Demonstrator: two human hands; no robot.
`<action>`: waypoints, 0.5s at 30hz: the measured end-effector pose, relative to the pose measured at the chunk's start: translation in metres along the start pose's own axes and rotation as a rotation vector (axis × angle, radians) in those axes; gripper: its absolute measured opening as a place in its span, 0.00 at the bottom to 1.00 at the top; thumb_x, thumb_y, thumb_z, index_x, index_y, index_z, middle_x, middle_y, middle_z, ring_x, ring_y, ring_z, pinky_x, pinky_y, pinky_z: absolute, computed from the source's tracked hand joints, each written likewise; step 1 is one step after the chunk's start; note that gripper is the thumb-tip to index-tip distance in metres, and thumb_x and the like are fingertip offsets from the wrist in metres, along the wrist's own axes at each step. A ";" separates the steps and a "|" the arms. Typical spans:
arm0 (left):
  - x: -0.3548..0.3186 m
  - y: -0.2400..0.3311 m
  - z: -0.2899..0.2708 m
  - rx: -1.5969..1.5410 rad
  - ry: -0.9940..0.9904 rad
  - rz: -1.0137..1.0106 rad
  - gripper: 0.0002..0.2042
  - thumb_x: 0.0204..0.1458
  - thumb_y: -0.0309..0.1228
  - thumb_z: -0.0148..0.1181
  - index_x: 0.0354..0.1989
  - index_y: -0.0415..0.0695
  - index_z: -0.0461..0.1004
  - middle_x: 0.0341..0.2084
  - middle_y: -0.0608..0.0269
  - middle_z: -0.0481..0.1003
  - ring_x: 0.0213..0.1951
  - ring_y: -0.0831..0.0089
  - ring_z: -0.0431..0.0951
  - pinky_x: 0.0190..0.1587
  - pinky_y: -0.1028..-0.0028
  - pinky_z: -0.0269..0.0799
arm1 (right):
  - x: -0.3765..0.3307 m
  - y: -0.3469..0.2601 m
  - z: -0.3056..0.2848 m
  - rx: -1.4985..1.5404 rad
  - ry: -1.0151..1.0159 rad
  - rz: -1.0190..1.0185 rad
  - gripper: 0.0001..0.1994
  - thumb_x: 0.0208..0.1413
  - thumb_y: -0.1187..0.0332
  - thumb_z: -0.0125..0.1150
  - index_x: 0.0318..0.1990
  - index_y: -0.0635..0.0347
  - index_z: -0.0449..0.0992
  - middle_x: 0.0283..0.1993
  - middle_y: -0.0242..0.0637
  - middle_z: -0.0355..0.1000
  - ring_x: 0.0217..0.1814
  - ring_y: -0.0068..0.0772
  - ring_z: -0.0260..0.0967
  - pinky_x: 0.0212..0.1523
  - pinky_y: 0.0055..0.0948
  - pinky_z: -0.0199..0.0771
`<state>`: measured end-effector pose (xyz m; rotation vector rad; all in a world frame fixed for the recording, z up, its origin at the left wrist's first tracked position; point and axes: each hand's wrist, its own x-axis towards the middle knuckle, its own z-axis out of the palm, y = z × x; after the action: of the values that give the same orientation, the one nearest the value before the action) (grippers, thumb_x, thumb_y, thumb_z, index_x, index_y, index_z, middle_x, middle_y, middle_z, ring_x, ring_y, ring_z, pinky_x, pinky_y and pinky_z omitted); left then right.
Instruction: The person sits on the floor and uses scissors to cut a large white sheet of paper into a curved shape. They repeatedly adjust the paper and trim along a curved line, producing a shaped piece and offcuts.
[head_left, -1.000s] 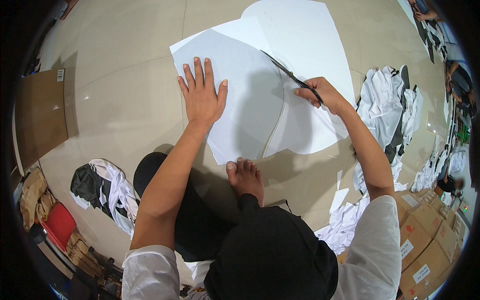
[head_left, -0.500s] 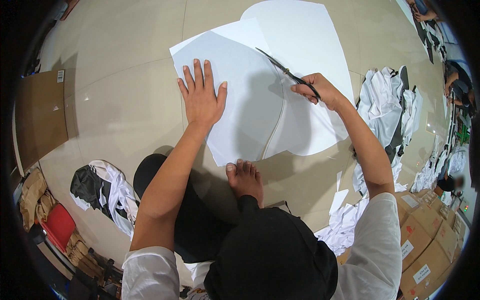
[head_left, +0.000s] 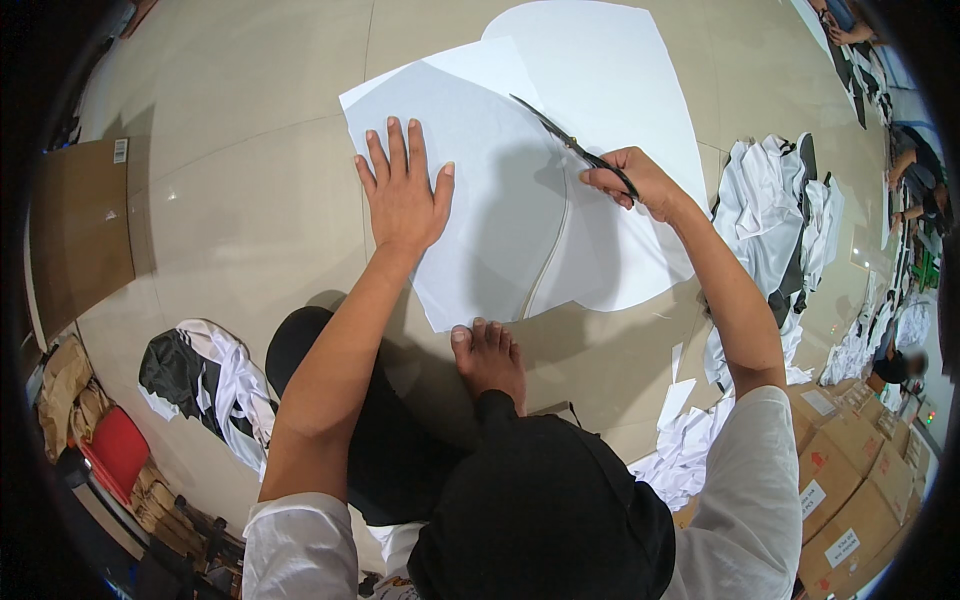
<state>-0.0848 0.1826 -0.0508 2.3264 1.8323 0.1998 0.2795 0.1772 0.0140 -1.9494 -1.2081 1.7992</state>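
A white sheet, paper or fabric, lies on the tiled floor with a grey shadow across it. A curved cut runs down it, from near the scissors to its near edge. My left hand rests flat on the sheet's left part, fingers spread. In my right hand is a pair of black-handled scissors, tips pointing to the far left over the sheet. The blades look closed or nearly so. Under and beyond it spreads a larger white piece with a rounded edge. My bare foot touches the near edge.
White and dark fabric piles lie to the right, with white scraps nearer me. Another fabric bundle sits at the left. Cardboard boxes stack at the lower right; a brown board stands far left. Other people work at the far right.
My right hand and the scissors have shifted very slightly to the left. My left hand stays in place on the sheet.
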 end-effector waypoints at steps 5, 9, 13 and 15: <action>0.000 0.001 0.000 -0.001 0.003 0.003 0.40 0.75 0.55 0.45 0.87 0.44 0.48 0.86 0.42 0.45 0.86 0.34 0.37 0.84 0.35 0.30 | 0.002 0.000 -0.001 -0.016 -0.003 -0.001 0.21 0.53 0.55 0.79 0.18 0.49 0.72 0.13 0.22 0.61 0.14 0.17 0.53 0.20 0.25 0.47; -0.001 -0.001 0.000 0.010 0.006 0.006 0.40 0.75 0.55 0.45 0.87 0.44 0.48 0.87 0.43 0.45 0.86 0.34 0.37 0.84 0.35 0.31 | 0.002 -0.004 -0.005 -0.060 -0.024 0.015 0.20 0.58 0.58 0.78 0.20 0.52 0.75 0.15 0.22 0.63 0.15 0.16 0.55 0.20 0.24 0.50; 0.000 0.000 0.000 0.009 0.002 0.008 0.40 0.75 0.55 0.45 0.87 0.44 0.48 0.86 0.42 0.45 0.85 0.34 0.37 0.83 0.34 0.31 | 0.004 0.000 -0.011 -0.097 -0.034 0.005 0.19 0.60 0.60 0.78 0.21 0.53 0.76 0.15 0.22 0.64 0.15 0.15 0.56 0.20 0.23 0.51; 0.000 -0.001 0.000 0.008 0.002 0.013 0.40 0.75 0.55 0.45 0.87 0.43 0.49 0.86 0.41 0.46 0.85 0.32 0.37 0.83 0.32 0.32 | 0.004 0.000 -0.012 -0.104 -0.030 -0.006 0.19 0.60 0.61 0.78 0.21 0.54 0.76 0.15 0.22 0.64 0.15 0.14 0.56 0.20 0.23 0.50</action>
<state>-0.0854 0.1830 -0.0508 2.3450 1.8230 0.1965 0.2898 0.1841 0.0137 -1.9782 -1.3408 1.8024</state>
